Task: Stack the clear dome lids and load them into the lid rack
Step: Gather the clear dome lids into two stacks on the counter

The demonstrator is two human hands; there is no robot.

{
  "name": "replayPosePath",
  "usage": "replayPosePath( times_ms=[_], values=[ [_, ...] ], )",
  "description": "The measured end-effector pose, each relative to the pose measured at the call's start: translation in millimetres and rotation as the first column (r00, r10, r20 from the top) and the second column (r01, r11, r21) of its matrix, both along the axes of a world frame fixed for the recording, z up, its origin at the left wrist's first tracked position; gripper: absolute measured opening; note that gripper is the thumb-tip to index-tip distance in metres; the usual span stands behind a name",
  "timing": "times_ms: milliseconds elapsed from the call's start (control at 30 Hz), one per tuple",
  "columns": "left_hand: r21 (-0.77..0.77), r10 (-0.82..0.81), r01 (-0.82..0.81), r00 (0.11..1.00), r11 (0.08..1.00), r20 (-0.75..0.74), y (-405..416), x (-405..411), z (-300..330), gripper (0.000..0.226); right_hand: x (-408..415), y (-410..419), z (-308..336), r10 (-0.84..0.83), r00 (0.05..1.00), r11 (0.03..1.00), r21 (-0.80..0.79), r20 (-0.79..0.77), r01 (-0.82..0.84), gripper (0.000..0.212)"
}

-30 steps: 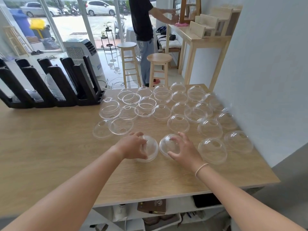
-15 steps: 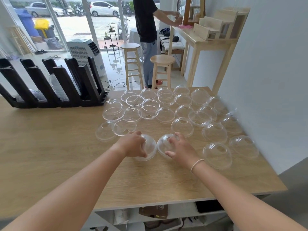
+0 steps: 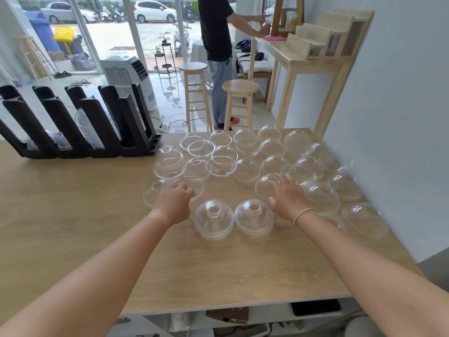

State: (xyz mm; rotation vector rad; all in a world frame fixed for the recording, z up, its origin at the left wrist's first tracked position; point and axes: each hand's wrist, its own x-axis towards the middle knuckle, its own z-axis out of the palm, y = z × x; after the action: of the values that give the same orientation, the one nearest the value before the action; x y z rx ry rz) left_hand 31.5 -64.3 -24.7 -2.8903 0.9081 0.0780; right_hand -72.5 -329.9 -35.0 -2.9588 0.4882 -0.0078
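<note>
Many clear dome lids (image 3: 245, 170) lie spread over the far right of the wooden table (image 3: 73, 215). Two short stacks of lids stand side by side in front of me, the left stack (image 3: 213, 218) and the right stack (image 3: 254, 216), with no hand on them. My left hand (image 3: 173, 200) reaches past the left stack and curls its fingers over the near rim of a single lid (image 3: 194, 184). My right hand (image 3: 285, 194) lies with spread fingers on the side of another dome lid (image 3: 264, 187). The black lid rack (image 3: 126, 122) stands at the back left, with some lids (image 3: 97, 132) in its slots.
A grey wall (image 3: 388, 117) runs close along the table's right side. Beyond the far edge are two wooden stools (image 3: 240, 87), a person (image 3: 216, 32) standing at a side table, and a white air cooler (image 3: 126, 74). Bare tabletop lies on the left.
Both hands have let go of the two front stacks and moved forward, the left to a lid at the left, the right to a dome at the right. The camera has tilted slightly.
</note>
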Motion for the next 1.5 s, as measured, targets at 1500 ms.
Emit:
replayPosePath(
  times_ms=[1500],
  values=[
    [-0.520, 0.128, -0.820, 0.557, 0.237, -0.820, -13, -30, -28, 0.018, -25, 51, -11, 0.206, 0.965, 0.921, 0.302, 0.164, -0.248, 0.050]
  ],
)
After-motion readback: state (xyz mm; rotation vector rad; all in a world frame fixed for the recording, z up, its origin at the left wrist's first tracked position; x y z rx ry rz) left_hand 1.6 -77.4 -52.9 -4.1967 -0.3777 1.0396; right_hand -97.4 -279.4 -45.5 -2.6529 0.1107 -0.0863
